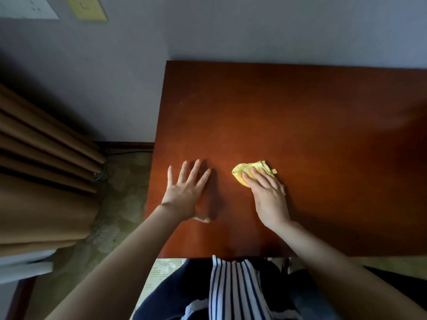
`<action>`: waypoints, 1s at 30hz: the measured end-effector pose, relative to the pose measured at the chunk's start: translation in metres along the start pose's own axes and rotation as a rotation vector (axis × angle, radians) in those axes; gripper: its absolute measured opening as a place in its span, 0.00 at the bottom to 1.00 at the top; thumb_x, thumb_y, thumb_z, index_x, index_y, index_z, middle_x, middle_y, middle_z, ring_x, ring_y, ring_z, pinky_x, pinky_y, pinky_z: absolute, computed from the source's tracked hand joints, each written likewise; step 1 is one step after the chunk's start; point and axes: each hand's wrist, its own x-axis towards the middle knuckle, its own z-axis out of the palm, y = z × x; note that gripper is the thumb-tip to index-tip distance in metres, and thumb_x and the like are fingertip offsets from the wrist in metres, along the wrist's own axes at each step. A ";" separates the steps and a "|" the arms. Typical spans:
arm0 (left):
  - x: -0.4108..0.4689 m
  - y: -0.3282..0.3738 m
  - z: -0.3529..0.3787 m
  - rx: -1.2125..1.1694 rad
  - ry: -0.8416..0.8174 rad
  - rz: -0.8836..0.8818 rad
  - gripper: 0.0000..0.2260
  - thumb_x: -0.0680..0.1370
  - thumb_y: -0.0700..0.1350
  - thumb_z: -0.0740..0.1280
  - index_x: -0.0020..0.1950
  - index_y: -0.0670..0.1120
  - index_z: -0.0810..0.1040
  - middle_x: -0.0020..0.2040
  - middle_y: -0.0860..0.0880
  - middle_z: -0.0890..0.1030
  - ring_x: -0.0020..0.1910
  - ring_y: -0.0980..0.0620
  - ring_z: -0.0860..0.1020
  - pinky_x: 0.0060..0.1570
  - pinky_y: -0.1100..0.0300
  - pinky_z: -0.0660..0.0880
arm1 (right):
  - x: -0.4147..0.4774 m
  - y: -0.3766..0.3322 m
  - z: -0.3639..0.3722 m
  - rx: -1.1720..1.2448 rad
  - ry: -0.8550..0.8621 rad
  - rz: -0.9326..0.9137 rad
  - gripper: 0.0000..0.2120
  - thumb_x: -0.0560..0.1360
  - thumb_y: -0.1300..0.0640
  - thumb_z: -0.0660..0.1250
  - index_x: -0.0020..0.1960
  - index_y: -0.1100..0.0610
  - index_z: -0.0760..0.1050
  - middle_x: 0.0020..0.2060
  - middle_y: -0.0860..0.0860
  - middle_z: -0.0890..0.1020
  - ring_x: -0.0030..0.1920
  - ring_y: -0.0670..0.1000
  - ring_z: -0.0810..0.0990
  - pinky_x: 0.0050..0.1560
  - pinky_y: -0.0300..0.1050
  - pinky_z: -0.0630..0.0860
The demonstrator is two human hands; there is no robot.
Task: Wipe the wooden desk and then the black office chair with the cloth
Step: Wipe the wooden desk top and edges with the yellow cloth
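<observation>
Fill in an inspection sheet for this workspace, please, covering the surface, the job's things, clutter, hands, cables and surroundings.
Surface: wooden desk, reddish-brown top, far edge against the wall; a few pale specks on its left part.
Job's things: yellow cloth bunched on the desk; a dark shape at the lower right, cannot tell if it is the chair.
Clutter: nothing seen.
Hands: left hand flat on the desk, fingers spread; right hand presses down on the cloth.
Cables: one dark cable on the floor by the baseboard, left of the desk.
Surroundings: brown curtain, grey wall, patterned carpet.
</observation>
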 end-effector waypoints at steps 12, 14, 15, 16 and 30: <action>-0.005 -0.036 0.009 0.035 -0.020 0.092 0.58 0.64 0.74 0.64 0.75 0.49 0.30 0.75 0.43 0.30 0.74 0.38 0.35 0.68 0.32 0.41 | -0.081 -0.077 0.037 0.040 0.124 0.075 0.31 0.69 0.73 0.67 0.66 0.47 0.75 0.66 0.46 0.75 0.67 0.53 0.71 0.59 0.57 0.70; -0.003 -0.042 0.012 0.023 -0.028 0.078 0.58 0.63 0.74 0.65 0.75 0.49 0.30 0.75 0.42 0.30 0.74 0.38 0.35 0.68 0.32 0.41 | -0.072 -0.063 0.028 0.009 0.021 -0.060 0.32 0.70 0.74 0.64 0.67 0.46 0.73 0.68 0.46 0.73 0.70 0.52 0.68 0.60 0.57 0.70; -0.003 -0.044 0.014 0.020 -0.033 0.075 0.58 0.63 0.73 0.65 0.74 0.49 0.30 0.75 0.42 0.30 0.74 0.38 0.35 0.68 0.32 0.40 | -0.065 -0.053 0.022 -0.009 -0.042 -0.135 0.32 0.71 0.73 0.62 0.68 0.46 0.71 0.69 0.46 0.71 0.71 0.50 0.66 0.62 0.56 0.69; -0.003 -0.046 0.016 0.022 -0.036 0.074 0.59 0.63 0.73 0.65 0.74 0.49 0.29 0.75 0.42 0.30 0.74 0.38 0.34 0.67 0.32 0.40 | -0.057 -0.044 0.016 -0.022 -0.109 -0.190 0.32 0.73 0.73 0.61 0.69 0.45 0.70 0.70 0.45 0.69 0.72 0.49 0.62 0.64 0.55 0.66; 0.005 -0.043 0.027 0.046 0.020 0.022 0.62 0.60 0.74 0.67 0.69 0.51 0.22 0.75 0.44 0.29 0.74 0.39 0.35 0.68 0.35 0.37 | 0.167 -0.013 -0.011 -0.008 -0.136 -0.310 0.26 0.79 0.70 0.57 0.71 0.49 0.68 0.72 0.50 0.67 0.74 0.52 0.60 0.72 0.54 0.59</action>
